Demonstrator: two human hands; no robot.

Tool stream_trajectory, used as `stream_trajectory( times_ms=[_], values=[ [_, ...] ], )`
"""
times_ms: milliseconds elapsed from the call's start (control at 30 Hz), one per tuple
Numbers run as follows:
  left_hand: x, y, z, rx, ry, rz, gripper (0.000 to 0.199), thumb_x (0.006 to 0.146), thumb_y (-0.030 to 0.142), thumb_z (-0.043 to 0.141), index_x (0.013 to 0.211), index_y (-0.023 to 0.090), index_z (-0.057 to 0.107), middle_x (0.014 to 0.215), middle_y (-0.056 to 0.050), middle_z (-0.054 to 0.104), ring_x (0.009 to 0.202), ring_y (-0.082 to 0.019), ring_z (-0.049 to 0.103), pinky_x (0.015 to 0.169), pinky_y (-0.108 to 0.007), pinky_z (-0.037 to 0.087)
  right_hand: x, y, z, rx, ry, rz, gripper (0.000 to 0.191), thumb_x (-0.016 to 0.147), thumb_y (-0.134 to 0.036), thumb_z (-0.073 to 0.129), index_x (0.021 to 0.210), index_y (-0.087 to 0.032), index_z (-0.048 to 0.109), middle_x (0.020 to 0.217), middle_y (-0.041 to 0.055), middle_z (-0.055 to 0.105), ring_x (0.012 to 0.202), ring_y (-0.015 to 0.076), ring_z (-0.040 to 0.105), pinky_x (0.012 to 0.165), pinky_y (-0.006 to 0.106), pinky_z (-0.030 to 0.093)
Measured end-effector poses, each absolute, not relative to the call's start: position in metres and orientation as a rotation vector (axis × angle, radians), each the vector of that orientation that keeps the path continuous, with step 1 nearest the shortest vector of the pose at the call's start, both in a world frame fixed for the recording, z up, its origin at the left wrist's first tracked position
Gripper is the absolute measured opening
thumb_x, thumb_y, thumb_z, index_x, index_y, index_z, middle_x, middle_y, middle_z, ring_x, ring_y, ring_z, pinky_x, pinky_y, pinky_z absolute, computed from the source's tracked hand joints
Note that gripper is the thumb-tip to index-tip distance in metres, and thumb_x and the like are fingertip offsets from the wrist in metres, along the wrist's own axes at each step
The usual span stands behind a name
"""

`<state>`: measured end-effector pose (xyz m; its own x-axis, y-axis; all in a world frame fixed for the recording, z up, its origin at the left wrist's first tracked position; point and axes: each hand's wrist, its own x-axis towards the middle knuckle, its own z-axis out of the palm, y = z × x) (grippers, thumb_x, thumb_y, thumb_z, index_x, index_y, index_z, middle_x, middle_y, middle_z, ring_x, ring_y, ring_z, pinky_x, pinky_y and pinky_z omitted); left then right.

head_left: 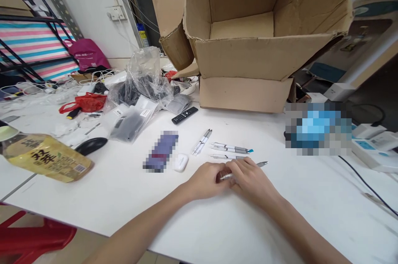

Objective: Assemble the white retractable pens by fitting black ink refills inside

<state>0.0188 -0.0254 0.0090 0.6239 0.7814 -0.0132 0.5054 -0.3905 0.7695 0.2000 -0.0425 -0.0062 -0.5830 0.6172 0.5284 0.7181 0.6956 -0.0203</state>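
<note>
Near the front of the white table (199, 222), my left hand (207, 180) and my right hand (250, 179) meet around a white-and-grey pen (226, 176). My right hand is closed on the pen's barrel, and a grey end sticks out past the fingers to the right. The curled fingers of my left hand close about its other end; the exact grip is partly hidden. Just beyond my hands lies another pen (224, 157), partly covered by the right fingers. Behind that are pens with grey grips (231, 148), one with a blue tab, and a pair of pens (202, 142) lying slantwise.
A white earbud case (180, 162), a blurred-out dark blue item (161, 151) and a remote control (185, 115) lie left. Further left are a bottle of yellow drink (49, 157) and plastic bags (137, 118). An open cardboard box (245, 94) stands behind; a black cable (363, 177) runs right.
</note>
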Motion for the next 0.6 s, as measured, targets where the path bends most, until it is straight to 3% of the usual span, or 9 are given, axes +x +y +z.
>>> stream_trajectory(
  times_ms=[233, 333, 467, 600],
  values=[
    [0.009, -0.012, 0.009, 1.928, 1.058, 0.544, 0.021, 0.087, 0.033, 0.052, 0.08, 0.019, 0.066, 0.074, 0.002, 0.067, 0.066, -0.011, 0.054, 0.061, -0.023, 0.04, 0.212, -0.038, 0.0, -1.035, -2.441, -0.29, 0.012, 0.098, -0.021, 0.045, 0.099, -0.018, 0.056, 0.085, 0.0042, 0.064, 0.074, 0.0172, 0.057, 0.069, 0.031, 0.037],
    [0.002, -0.005, 0.015, 2.04, 1.123, 0.554, 0.027, 0.091, 0.034, 0.047, 0.089, 0.021, 0.07, 0.084, 0.0, 0.073, 0.072, -0.013, 0.06, 0.067, -0.024, 0.043, 0.221, -0.033, 0.001, -1.103, -2.411, -0.369, 0.023, 0.096, -0.009, 0.042, 0.108, -0.019, 0.058, 0.097, 0.0062, 0.065, 0.086, 0.0183, 0.059, 0.08, 0.033, 0.038],
    [-0.001, -0.006, 0.012, 2.111, 1.162, 0.521, 0.032, 0.087, 0.043, 0.055, 0.111, 0.027, 0.067, 0.084, 0.001, 0.075, 0.073, -0.015, 0.064, 0.07, -0.025, 0.045, 0.226, -0.03, 0.0, -1.081, -2.411, -0.473, 0.04, 0.09, 0.003, 0.037, 0.113, -0.021, 0.059, 0.103, 0.0065, 0.067, 0.1, 0.0193, 0.06, 0.099, 0.044, 0.033],
    [0.004, -0.011, 0.007, 2.215, 1.123, 0.478, 0.02, 0.087, 0.039, 0.057, 0.092, 0.025, 0.071, 0.078, 0.001, 0.074, 0.07, -0.014, 0.063, 0.065, -0.024, 0.044, 0.221, -0.033, 0.0, -1.026, -2.444, -0.511, 0.037, 0.091, 0.001, 0.041, 0.112, -0.023, 0.059, 0.122, 0.0068, 0.064, 0.125, 0.0223, 0.05, 0.11, 0.05, 0.025]
  ],
)
